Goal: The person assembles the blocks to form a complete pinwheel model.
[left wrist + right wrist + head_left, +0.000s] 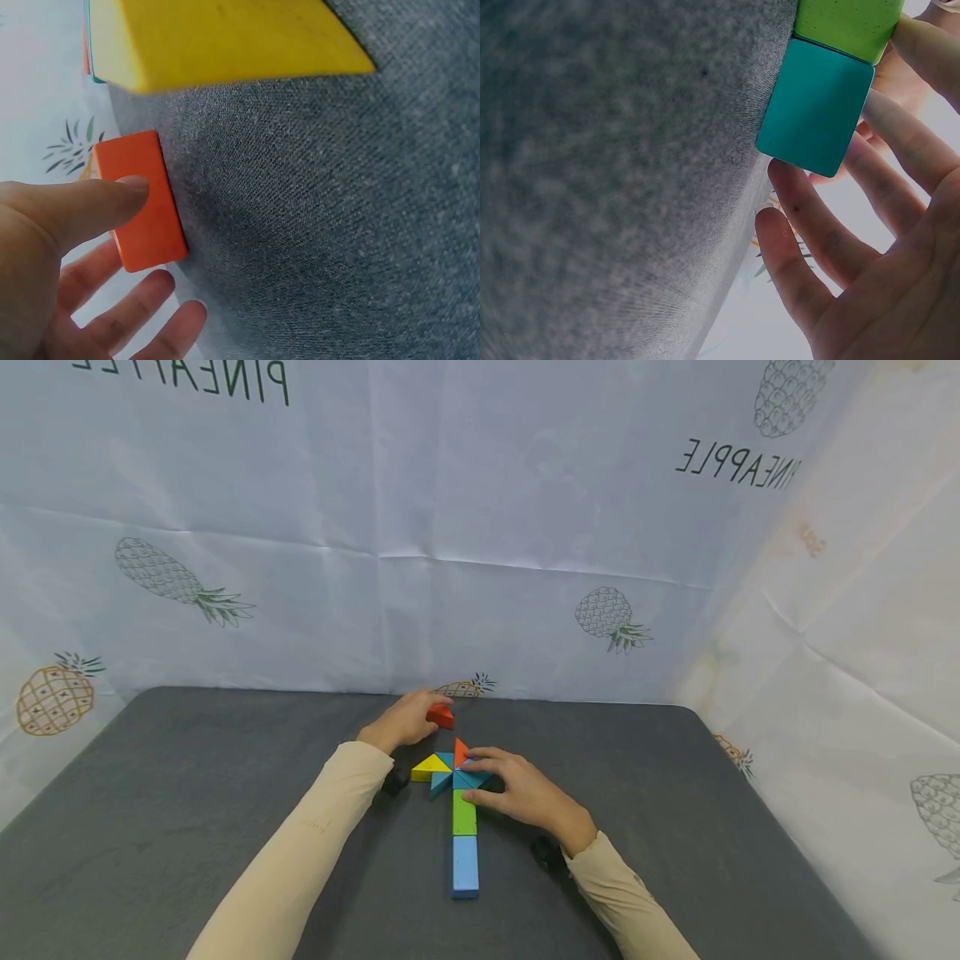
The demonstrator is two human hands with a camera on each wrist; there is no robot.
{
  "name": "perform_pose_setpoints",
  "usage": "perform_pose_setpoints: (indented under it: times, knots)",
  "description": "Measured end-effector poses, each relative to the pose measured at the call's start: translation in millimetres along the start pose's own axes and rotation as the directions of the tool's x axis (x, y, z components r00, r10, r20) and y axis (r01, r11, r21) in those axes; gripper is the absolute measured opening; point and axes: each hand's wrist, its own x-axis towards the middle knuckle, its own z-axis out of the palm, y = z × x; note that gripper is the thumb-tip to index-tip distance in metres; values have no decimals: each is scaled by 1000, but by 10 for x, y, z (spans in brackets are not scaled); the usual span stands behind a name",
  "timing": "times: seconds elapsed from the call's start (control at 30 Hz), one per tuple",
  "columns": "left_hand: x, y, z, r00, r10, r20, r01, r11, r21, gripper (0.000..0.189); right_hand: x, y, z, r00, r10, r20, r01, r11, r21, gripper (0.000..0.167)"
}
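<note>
Beyond the pinwheel of triangular blocks, my left hand (408, 720) pinches a red-orange block (442, 716). In the left wrist view its thumb presses the block's flat face (146, 225); the fingers behind are partly hidden. My right hand (525, 789) rests over the pinwheel's right side, thumb by the green block (464, 814), fingertips near an orange triangle (460, 752). Its fingers lie fairly straight beside a teal block (817, 109) in the right wrist view. A yellow triangle (429, 768) and a blue-teal triangle (441, 783) form the pinwheel's left side.
A light blue rectangular block (465, 867) lies in line below the green one, towards me. The dark grey table (187, 827) ends at the back against a white pineapple-print cloth (465, 485), which also hangs at the right.
</note>
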Motion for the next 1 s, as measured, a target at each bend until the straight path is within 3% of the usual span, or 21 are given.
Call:
perform_pose_setpoints:
  times: [0.3,0.73,1.0]
  knots:
    - [-21,-36,-7,1000,-5,1,5,999,-34,45,-6,2,8,1000,13,-1,-13,1000,3,46]
    - [-50,-100,9,998,24,-63,-26,999,-41,30,-8,-6,5,1000,9,0,-9,1000,11,46]
    - [-97,-151,30,996,29,-87,-38,994,-98,28,-8,6,10,1000,7,-2,-7,1000,7,47]
